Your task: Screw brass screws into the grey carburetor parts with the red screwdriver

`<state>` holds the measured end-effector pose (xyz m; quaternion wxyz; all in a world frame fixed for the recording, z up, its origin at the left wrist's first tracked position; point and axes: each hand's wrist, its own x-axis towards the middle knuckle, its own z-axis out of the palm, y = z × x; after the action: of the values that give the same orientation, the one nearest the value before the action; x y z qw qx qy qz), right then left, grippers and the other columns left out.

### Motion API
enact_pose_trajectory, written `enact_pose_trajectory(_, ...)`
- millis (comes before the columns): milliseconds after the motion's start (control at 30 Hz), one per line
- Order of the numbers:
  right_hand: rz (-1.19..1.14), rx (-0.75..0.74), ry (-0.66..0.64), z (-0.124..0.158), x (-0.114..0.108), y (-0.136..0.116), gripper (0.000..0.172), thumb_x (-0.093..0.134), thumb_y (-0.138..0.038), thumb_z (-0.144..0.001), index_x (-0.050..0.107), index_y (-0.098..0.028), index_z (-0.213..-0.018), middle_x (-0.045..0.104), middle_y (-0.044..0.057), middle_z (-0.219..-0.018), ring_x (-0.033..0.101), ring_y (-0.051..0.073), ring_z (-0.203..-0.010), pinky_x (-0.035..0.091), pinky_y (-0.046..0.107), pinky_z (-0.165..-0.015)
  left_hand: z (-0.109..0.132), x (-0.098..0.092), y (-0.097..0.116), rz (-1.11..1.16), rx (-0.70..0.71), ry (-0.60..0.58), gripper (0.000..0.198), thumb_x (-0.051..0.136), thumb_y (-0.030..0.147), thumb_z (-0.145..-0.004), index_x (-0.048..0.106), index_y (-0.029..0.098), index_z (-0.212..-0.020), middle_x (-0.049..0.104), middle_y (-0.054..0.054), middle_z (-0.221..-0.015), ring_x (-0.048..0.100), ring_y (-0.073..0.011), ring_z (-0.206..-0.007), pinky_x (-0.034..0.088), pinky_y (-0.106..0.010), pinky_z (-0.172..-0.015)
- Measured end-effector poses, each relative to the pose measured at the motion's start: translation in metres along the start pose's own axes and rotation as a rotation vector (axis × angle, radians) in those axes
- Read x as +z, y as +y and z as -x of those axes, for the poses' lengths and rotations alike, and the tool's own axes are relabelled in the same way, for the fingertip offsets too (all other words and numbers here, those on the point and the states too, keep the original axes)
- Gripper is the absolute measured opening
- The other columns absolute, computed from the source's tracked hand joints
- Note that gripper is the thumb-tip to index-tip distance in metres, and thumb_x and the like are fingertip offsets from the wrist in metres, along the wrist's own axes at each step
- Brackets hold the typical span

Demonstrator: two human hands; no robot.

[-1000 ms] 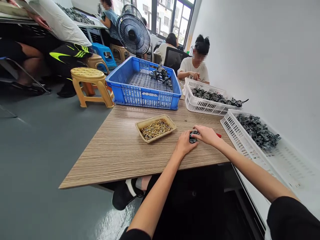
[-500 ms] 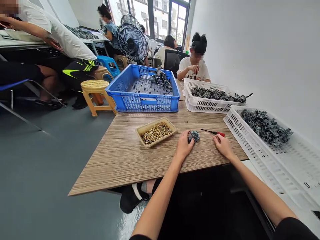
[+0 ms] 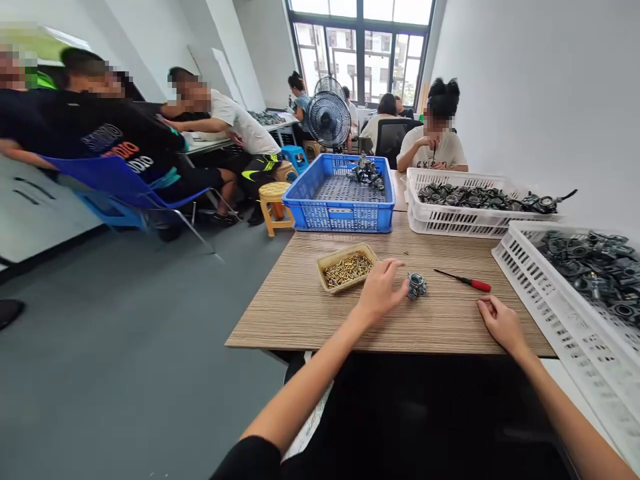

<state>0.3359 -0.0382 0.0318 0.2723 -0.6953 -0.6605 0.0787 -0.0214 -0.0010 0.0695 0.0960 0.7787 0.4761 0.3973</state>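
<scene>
A small grey metal carburetor body stands on the wooden table, just beyond the fingertips of my left hand. That hand is open and holds nothing. To its left sits a shallow tan tray full of small brass screws. My right hand rests open and empty on the table near its front edge. Above it lies a small screwdriver with a red handle, its tip pointing left toward the carburetor body.
A blue plastic crate with several metal parts and a white crate of parts stand at the table's far end. Another white crate of parts lies to my right. A seated person works beyond them.
The view has swung, showing more of the room. My left hand has let go of the carburetor body, and my right hand has moved away from it, toward the table's front edge.
</scene>
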Motion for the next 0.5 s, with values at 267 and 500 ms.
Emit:
enact_pose_trajectory(267, -0.076, -0.024, -0.025, -0.002, 0.002, 0.007, 0.048, 0.044, -0.069, -0.091, 0.066, -0.026, -0.089, 0.062, 0.003, -0.06, 0.061, 0.026, -0.055, 0.04, 0.035, -0.058, -0.039, -0.105, -0.102, -0.359, -0.324, -0.385, 0.015, 0.063, 0.021, -0.088, 0.073, 0.02, -0.1, 0.076, -0.007, -0.102, 0.07, -0.0224, -0.095, 0.055, -0.031, -0.088)
enact_pose_trajectory(500, -0.094, -0.026, -0.047, -0.004, 0.01, 0.014, 0.039, 0.046, -0.06, -0.088, 0.067, -0.027, -0.092, 0.065, 0.004, -0.064, 0.064, 0.027, -0.059, 0.039, 0.035, -0.058, -0.034, -0.115, -0.128, -0.509, -0.431, -0.556, 0.015, 0.071, 0.015, -0.071, 0.072, 0.024, -0.083, 0.077, -0.002, -0.085, 0.069, -0.0196, -0.082, 0.05, -0.025, -0.073)
